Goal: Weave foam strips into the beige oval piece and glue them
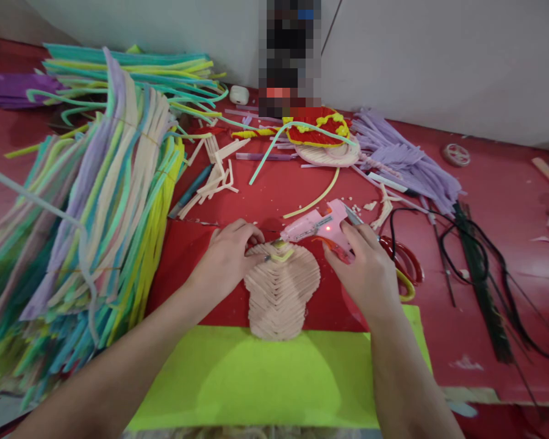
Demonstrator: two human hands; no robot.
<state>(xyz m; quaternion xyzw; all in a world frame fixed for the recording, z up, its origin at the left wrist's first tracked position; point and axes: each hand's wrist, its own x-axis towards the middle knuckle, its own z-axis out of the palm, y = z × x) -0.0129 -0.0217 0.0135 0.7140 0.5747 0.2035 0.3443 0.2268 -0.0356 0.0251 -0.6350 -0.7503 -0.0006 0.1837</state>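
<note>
A beige piece made of pipe cleaners (pixel 283 299), laid in a ribbed herringbone pattern, lies flat in front of me. My left hand (pixel 231 247) is at its upper left edge, fingers curled and pressed onto it; the fingertips are partly hidden. A pink hot glue gun (pixel 318 222) with a lit red light is gripped in my right hand (pixel 361 259). Its nozzle points left, just over the top of the beige piece. Short yellow pipe cleaner bits (pixel 282 253) form a small V there. Whether the nozzle touches them I cannot tell.
Bundled pipe cleaners (pixel 119 183) are heaped at left. A red and yellow piece (pixel 320 127) and purple pipe cleaners (pixel 402 152) lie at the back. Scissors with red and yellow handles (pixel 407 268) and a black cord (pixel 443 238) are at right. A lime-green sheet (pixel 265 378) lies in front.
</note>
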